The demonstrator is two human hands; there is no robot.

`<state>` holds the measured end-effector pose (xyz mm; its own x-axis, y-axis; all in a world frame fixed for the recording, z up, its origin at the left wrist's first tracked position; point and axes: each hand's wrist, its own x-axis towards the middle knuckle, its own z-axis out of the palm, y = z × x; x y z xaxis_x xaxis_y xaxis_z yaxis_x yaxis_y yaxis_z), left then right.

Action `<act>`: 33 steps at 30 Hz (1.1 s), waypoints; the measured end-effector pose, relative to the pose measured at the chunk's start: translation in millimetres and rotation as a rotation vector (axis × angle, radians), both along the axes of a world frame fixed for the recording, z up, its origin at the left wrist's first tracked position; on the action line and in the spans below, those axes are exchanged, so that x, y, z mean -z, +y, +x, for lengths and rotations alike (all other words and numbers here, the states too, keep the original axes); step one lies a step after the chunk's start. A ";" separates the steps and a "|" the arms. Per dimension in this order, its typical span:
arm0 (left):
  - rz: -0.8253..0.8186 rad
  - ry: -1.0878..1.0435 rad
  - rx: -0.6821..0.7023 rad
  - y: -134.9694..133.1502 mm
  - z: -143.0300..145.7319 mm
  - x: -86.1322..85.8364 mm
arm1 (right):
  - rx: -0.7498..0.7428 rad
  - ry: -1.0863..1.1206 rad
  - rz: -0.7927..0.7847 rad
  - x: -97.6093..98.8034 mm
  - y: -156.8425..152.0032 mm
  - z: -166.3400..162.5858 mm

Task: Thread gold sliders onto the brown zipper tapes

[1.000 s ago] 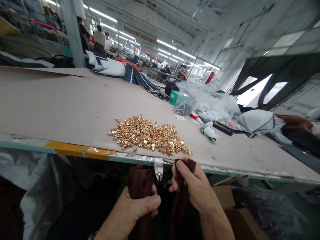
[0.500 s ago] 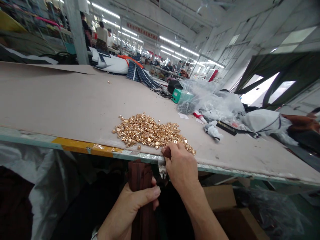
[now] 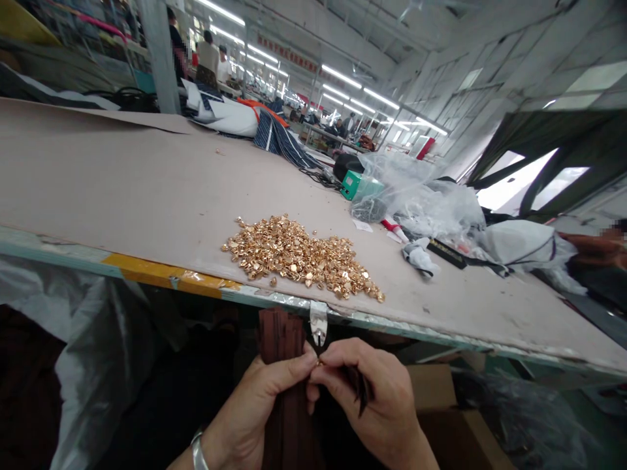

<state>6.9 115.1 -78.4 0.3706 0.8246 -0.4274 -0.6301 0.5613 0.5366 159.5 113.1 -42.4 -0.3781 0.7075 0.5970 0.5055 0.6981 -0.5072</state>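
My left hand is closed round a bundle of dark brown fabric strips, held upright below the table edge. Close beside it, my right hand pinches a small gold metal piece between thumb and forefinger, touching the left thumb tip. The end of a brown strip shows under the right fingers. Just above the fingertips, a notched metal plate hangs from the table edge. Behind it, a heap of small gold metal pieces lies on the table.
The table has a taped front edge. To the right lie clear plastic bags, a green box, a crumpled cloth and a black strip. A cardboard box stands below. People are far back.
My right hand has moved from the near edge of the gold heap down to my left thumb, where a gold piece now shows. The left hand still holds the strips.
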 end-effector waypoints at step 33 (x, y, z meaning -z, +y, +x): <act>0.020 0.096 -0.162 2.7 10.5 -5.1 | 0.246 0.178 -0.149 23.1 3.4 -17.2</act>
<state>17.4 117.8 -73.3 0.1904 0.8790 -0.4372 -0.6568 0.4450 0.6087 142.3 116.5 -65.5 -0.0841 0.8490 0.5216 0.5443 0.4776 -0.6896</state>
